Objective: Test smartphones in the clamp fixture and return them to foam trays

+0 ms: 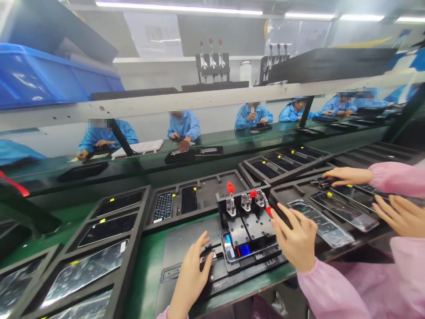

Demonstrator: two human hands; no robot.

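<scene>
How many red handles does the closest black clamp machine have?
3: a red teardrop-shaped handle upright at left, a second red handle in the middle, and a third red handle at right, beside the person's bare right hand. That hand could hide more.

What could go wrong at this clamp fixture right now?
1. Pinch: the right hand is right at the rightmost red lever, so a finger might get caught if it snaps over.
2. Uneven pressure: that lever points lower while the leftmost lever stands upright, so the lit phone, partly under the fixture plates, could be loaded unevenly.
3. Bump: a co-worker's hand is on the right hand's side, so a knock is possible.
</scene>
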